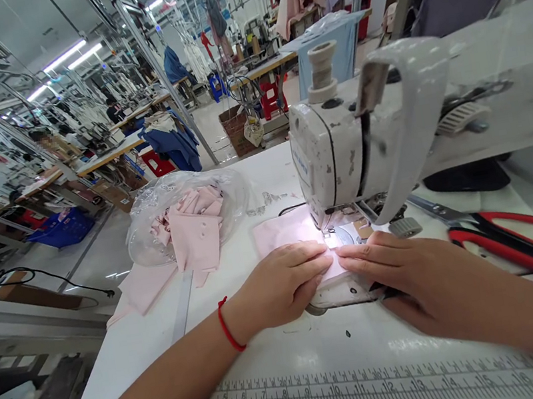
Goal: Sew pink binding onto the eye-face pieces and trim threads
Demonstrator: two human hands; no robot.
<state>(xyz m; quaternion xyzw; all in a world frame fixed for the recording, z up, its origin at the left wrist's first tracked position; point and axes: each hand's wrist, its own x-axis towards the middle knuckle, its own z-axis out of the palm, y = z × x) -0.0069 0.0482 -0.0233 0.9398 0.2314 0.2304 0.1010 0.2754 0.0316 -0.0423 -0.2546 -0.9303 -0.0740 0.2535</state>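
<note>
My left hand (280, 285) and my right hand (399, 273) lie flat on a pale pink fabric piece (282, 234), fingertips nearly meeting in front of the needle area. The fabric sits on the bed of a white industrial sewing machine (331, 162), running under its presser foot (333, 236). The needle is mostly hidden by glare. To the left, a clear plastic bag (182, 213) holds pink cut pieces, and a few more pink pieces (195, 241) lie over its edge. Red-handled shears (512, 248) rest beyond my right hand. A red string (226, 324) circles my left wrist.
The white table (123, 377) carries a printed measuring scale (376, 381) along its near side and a metal ruler (182, 307) at left. Rows of sewing stations, hanging garments, a blue basket (63, 228) and a distant seated person (111, 111) fill the workshop beyond.
</note>
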